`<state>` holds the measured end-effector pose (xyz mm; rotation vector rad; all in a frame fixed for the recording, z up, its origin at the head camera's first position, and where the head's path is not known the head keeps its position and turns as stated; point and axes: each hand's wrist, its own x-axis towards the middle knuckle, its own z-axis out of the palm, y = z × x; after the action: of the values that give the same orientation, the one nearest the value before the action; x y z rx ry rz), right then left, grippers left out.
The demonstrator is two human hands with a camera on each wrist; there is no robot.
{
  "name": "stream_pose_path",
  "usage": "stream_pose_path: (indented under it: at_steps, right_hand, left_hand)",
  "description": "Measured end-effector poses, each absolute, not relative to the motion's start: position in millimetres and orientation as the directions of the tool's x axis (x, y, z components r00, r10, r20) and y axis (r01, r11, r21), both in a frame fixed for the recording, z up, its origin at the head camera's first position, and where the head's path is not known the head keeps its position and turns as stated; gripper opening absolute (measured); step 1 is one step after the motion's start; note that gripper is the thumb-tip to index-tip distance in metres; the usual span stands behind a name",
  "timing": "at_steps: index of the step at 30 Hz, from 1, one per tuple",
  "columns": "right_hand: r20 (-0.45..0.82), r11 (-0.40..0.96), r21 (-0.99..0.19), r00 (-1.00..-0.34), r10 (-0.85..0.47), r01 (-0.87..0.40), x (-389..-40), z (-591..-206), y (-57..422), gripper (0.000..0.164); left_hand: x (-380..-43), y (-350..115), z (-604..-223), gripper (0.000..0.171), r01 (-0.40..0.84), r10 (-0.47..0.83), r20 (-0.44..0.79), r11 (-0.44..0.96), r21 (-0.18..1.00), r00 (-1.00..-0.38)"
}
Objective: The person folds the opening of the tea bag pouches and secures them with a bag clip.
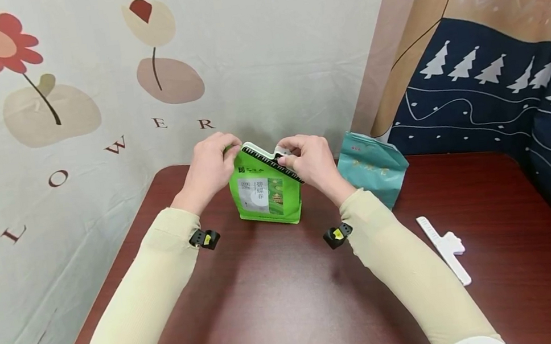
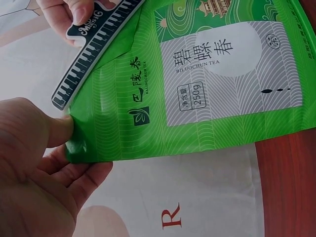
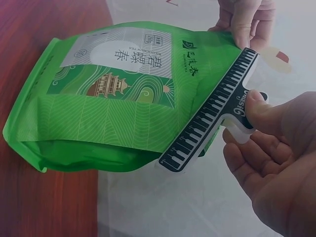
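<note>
A bright green tea bag (image 1: 263, 196) with a grey label stands upright on the table. My left hand (image 1: 210, 165) pinches its top left corner between thumb and fingers, seen close in the left wrist view (image 2: 39, 163). A long bag clip (image 3: 210, 111) with a black-and-white piano-key pattern lies slantwise across the top of the bag. My right hand (image 1: 311, 159) pinches the clip's handle, thumb on the black front tab and fingers behind. In the right wrist view the clip's bar slopes over the bag's upper edge, its upper end close to the left fingertips.
A teal bag (image 1: 373, 166) stands right of the green one, behind my right wrist. A white clip (image 1: 445, 248) lies on the dark red table (image 1: 291, 302) near my right forearm. A flower-printed cloth (image 1: 264, 41) hangs behind, and a navy tree-printed cloth (image 1: 483, 100) at the right.
</note>
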<state>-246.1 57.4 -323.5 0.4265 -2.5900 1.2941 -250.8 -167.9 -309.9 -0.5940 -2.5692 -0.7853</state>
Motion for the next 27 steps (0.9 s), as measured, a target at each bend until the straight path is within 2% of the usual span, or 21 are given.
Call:
stream_pose_path:
  at_steps: [19, 27]
  right_hand:
    - [0.350, 0.564, -0.739, -0.925, -0.145, -0.368, -245.3, -325.4, 57.5, 0.019]
    - [0.318, 0.559, -0.756, -0.938, -0.141, -0.340, -244.7, -324.2, 57.8, 0.022]
  left_hand:
    - [-250.0, -167.9, -309.1, 0.012, 0.491, 0.276, 0.470, 0.758, 0.430, -0.838]
    - [-249.0, -167.5, -308.8, 0.012, 0.485, 0.271, 0.466, 0.759, 0.435, -0.842]
